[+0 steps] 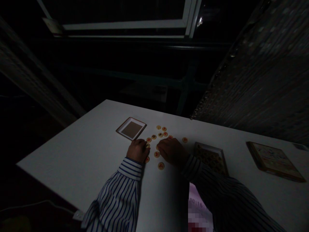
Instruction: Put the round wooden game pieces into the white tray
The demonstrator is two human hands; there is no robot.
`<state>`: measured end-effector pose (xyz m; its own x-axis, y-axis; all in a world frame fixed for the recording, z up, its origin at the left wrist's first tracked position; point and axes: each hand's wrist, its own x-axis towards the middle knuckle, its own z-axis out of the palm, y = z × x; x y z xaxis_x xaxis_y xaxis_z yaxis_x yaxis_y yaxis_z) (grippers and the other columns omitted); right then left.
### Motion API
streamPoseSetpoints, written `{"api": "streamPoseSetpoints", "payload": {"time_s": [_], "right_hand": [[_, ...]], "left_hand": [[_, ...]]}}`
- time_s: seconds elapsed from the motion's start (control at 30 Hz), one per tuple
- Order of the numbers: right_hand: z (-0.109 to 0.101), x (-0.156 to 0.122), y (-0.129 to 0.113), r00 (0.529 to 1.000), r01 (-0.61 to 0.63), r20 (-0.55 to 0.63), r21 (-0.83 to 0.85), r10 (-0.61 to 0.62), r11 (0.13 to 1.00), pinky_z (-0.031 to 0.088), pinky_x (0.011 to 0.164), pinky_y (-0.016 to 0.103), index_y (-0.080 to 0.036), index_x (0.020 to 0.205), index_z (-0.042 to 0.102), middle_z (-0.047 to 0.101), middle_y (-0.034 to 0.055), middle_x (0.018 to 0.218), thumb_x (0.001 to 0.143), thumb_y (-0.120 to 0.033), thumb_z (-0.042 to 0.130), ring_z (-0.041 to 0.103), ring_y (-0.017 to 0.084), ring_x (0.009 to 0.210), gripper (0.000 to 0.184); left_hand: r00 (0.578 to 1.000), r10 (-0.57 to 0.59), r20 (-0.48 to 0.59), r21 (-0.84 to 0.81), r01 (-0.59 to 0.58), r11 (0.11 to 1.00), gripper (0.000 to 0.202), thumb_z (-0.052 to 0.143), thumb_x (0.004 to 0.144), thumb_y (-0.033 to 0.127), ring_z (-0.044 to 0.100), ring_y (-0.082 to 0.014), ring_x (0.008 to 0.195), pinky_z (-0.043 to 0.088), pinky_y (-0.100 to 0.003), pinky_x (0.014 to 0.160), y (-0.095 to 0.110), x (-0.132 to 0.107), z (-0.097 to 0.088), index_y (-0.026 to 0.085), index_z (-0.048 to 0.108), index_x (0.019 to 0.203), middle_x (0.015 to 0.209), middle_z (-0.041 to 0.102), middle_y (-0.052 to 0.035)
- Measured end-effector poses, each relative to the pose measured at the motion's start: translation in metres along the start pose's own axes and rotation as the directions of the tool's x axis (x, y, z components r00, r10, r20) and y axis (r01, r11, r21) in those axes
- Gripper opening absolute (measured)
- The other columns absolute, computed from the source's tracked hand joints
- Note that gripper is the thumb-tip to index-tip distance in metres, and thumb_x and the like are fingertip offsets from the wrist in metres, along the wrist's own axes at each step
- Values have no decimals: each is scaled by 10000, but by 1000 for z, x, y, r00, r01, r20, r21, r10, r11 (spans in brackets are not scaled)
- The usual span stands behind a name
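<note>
Several small round wooden game discs [159, 134] with red or black marks lie scattered on a white table [79, 158]. My left hand [138, 150] rests knuckles-up among them, fingers curled at a disc near its fingertips. My right hand [172, 150] lies beside it, fingers bent down over discs at its left edge. What either hand holds is hidden. One disc [161, 165] lies loose just below my hands. Both arms wear striped sleeves.
An empty shallow box lid [131, 128] sits just beyond my left hand. A box holding more discs [210, 157] stands right of my right hand, and a flat printed box [274, 160] lies further right. The surroundings are dark; a window frame is above.
</note>
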<state>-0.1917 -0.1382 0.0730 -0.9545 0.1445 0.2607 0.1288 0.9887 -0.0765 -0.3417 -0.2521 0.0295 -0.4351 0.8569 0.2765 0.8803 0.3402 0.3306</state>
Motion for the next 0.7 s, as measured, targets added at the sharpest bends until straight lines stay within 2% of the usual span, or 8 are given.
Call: {"api": "streamPoseSetpoints", "payload": {"time_s": [0.2, 0.5, 0.7], "right_hand": [[-1, -1, 0, 1000, -3, 4, 3, 3, 1000, 275, 684, 294, -164, 846, 584, 598, 53, 832, 870, -243, 339, 493, 154, 808, 259], [-1, 0, 1, 1000, -7, -11, -17, 7, 1000, 281, 688, 294, -178, 840, 585, 599, 45, 819, 873, -249, 328, 492, 155, 793, 269], [-3, -1, 0, 1000, -24, -10, -12, 24, 1000, 283, 729, 299, -170, 837, 590, 600, 51, 817, 867, -250, 352, 490, 154, 798, 253]], "left_hand": [[1000, -19, -11, -5, 19, 1000, 280, 506, 716, 303, 558, -233, 895, 425, -361, 830, 0, 1, 0, 132, 638, 894, 935, 628, -112], [995, -18, -102, -33, 14, 999, 301, 473, 762, 370, 562, -221, 860, 412, -342, 786, 11, 1, -16, 171, 615, 936, 914, 650, -74], [985, -11, -170, -127, -11, 992, 303, 477, 771, 384, 585, -201, 835, 431, -328, 790, 15, 0, -19, 172, 610, 941, 900, 662, -62]]}}
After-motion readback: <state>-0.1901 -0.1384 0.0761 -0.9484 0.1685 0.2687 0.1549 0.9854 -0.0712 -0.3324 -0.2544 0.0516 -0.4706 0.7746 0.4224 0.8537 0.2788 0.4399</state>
